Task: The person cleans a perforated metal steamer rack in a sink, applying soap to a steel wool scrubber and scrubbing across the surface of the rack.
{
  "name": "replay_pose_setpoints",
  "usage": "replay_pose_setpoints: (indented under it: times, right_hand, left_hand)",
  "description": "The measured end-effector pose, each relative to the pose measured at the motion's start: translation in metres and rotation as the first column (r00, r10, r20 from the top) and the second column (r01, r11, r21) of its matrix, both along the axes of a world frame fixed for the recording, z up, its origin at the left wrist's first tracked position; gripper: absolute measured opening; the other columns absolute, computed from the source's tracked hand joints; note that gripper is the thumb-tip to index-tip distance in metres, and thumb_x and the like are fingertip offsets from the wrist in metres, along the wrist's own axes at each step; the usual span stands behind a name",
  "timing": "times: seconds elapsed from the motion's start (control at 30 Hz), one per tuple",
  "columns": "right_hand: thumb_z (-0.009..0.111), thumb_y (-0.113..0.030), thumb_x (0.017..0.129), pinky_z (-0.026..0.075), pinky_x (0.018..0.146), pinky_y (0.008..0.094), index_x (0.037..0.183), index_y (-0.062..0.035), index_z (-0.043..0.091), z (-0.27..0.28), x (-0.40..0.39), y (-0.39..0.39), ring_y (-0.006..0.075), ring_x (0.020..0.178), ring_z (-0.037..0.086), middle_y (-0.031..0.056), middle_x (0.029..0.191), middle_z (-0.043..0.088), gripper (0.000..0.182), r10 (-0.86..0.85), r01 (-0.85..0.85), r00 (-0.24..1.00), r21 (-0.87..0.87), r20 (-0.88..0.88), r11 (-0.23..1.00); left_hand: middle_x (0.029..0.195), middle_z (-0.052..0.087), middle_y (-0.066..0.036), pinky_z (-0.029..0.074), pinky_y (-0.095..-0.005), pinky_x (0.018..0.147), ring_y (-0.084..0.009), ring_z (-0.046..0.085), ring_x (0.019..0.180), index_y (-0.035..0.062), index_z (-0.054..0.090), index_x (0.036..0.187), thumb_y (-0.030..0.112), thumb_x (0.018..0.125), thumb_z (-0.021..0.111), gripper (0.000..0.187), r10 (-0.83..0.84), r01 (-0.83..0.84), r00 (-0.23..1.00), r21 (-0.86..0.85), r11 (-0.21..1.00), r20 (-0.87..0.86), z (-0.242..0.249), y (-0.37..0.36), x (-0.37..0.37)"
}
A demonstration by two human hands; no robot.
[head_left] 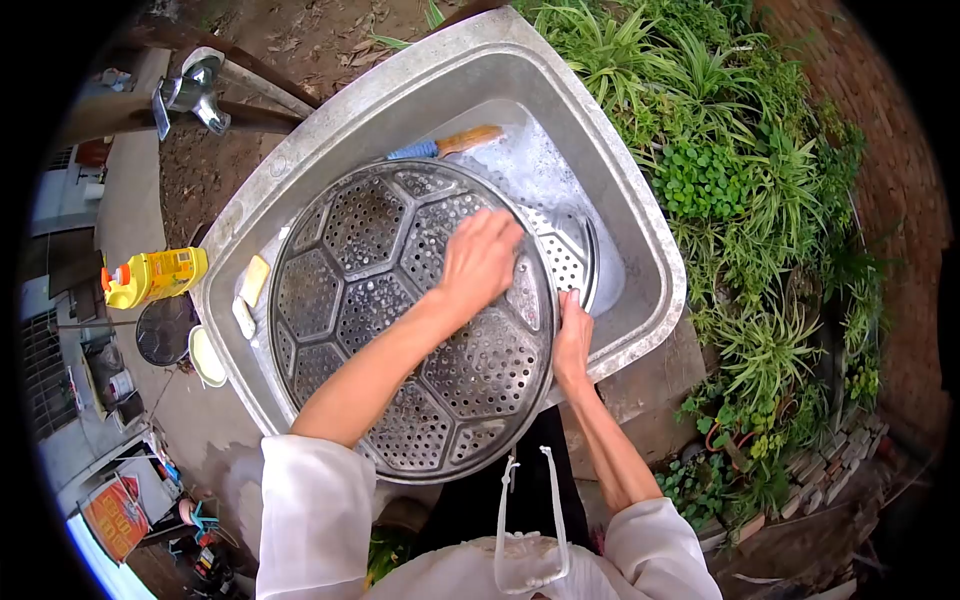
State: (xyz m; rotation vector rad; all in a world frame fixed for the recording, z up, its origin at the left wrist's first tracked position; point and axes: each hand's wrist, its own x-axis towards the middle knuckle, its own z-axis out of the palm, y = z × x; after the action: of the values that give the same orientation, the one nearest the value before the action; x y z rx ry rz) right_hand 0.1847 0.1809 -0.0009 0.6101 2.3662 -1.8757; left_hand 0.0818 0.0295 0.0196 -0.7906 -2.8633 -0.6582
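We are outdoors, in soft daylight without hard shadows; to the right we see a thick bed of green plants (745, 190) with long narrow leaves, and behind it a red brick wall (880, 130); the ground (300, 40) at the top is bare brown earth with dry leaves; at the upper left a metal tap (190, 95) stands; at the left a yellow bottle (155, 276) lies near grey concrete paving (125, 190).

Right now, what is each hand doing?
Left hand: pressed palm-down on the perforated steamer tray; whether it holds anything underneath cannot be told.
Right hand: fingers closed on the tray's rim.
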Motion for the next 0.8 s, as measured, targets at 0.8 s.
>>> replay_pose_setpoints:
  times: [0.8]
  right_hand:
    - [0.051,-0.025,0.098,0.042,0.057,0.0483,0.082,0.0053,0.055,-0.003,-0.006,-0.010,0.0412,0.056,0.055,0.0263,0.061,0.054,0.035,0.090,-0.104,0.990,0.127,0.112,0.986]
  left_hand:
    - [0.094,0.054,-0.015,0.049,-0.0453,0.077,-0.0345,0.057,0.091,0.0021,0.055,0.091,0.000,0.070,0.064,0.023,0.204,-0.223,0.935,0.037,0.974,0.290,0.020,-0.007,0.099]
